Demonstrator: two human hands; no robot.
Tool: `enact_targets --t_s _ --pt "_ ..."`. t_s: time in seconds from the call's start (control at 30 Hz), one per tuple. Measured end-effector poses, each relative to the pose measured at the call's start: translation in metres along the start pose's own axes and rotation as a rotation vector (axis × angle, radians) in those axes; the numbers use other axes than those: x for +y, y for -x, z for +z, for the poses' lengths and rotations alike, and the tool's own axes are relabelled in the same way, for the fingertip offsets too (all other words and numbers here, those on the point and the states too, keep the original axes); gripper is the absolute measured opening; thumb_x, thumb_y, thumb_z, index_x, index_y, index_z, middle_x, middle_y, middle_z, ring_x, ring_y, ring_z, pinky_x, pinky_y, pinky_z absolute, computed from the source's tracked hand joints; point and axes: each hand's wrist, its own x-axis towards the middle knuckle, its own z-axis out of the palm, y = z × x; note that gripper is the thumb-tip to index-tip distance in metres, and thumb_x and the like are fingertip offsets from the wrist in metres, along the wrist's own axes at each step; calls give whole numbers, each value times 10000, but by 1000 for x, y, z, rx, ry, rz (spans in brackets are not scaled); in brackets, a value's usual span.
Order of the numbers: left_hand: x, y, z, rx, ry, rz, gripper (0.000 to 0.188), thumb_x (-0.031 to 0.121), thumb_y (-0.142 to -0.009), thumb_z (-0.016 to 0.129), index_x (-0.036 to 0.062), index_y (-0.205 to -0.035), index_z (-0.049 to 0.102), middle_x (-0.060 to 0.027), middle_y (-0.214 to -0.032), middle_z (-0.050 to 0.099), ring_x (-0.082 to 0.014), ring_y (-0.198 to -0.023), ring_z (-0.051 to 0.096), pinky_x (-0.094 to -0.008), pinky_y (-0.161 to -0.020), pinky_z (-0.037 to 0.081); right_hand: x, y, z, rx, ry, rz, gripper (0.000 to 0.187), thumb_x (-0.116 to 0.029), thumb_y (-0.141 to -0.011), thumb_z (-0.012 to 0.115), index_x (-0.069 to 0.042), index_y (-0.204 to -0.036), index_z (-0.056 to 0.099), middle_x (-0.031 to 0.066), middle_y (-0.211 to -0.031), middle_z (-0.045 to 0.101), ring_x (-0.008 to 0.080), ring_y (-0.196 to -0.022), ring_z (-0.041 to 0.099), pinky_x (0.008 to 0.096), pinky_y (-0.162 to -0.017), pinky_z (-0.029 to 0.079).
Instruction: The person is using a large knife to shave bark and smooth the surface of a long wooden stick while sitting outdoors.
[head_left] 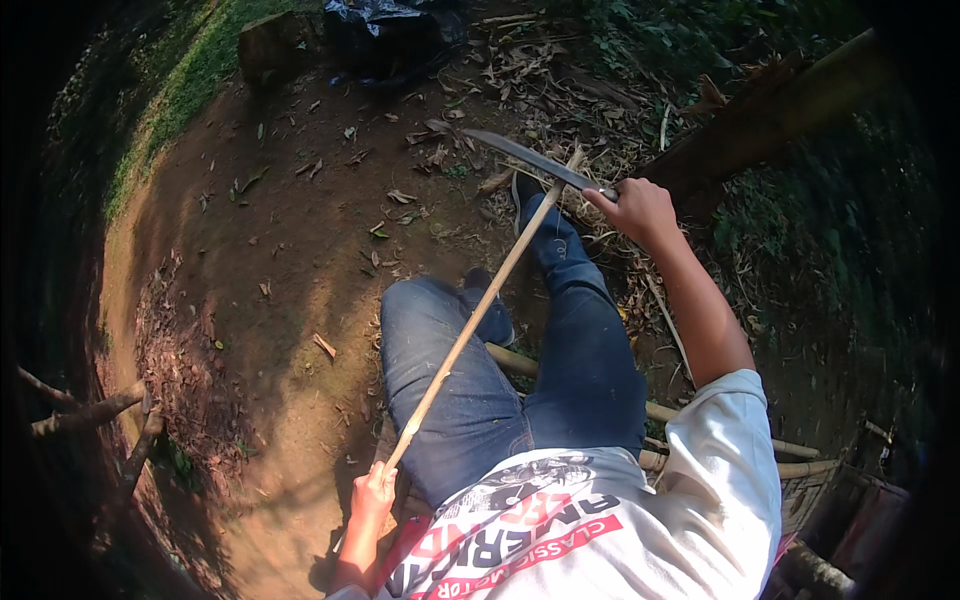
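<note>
The bamboo strip [470,325] runs diagonally across your lap, from beside your left thigh up past your knees. Your left hand [374,492] is clenched around its lower end. Your right hand [640,208] grips the handle of a long curved knife [530,158], whose blade meets the strip near its upper end. Below you lie bare dirt ground [280,280] scattered with dry leaves [520,70].

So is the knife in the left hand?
No, the right hand grips the knife, while the left hand holds the near end of the stick.
</note>
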Motion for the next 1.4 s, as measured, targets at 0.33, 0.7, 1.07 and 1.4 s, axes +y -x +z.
enact_targets --t_s 0.33,0.7,1.07,1.4 --pt "-9 -2 19 -47 246 -30 333 307 -960 572 -17 -888 571 -226 -607 522 -446 -639 610 -432 -532 455 35 45 27 239 -784 391 731 -630 -894 529 43 -610 543 185 -563 524 262 -561 484 425 -597 412" --pt "-34 -10 16 -187 376 -206 580 457 -921 632 31 -570 456 -4 -503 378 -104 -522 374 -359 -464 340 -95 96 50 170 -740 -97 633 -623 -818 621 -17 -636 656 176 -544 579 370 -591 627 445 -548 475" --pt "-12 -21 -3 -205 234 -222 470 379 -901 661 -36 -696 583 -150 -536 490 -195 -510 461 -393 -511 418 -50 34 67 238 -383 -13 725 -709 -823 533 -14 -677 678 199 -658 645 401 -689 656 478 -644 522" --pt "-42 -18 15 -210 298 -149 594 500 -927 597 -19 -651 510 -98 -519 414 -145 -532 401 -383 -494 380 0 25 65 278 -105 -327 661 -693 -815 566 -57 -651 637 159 -602 619 355 -630 645 443 -584 505"
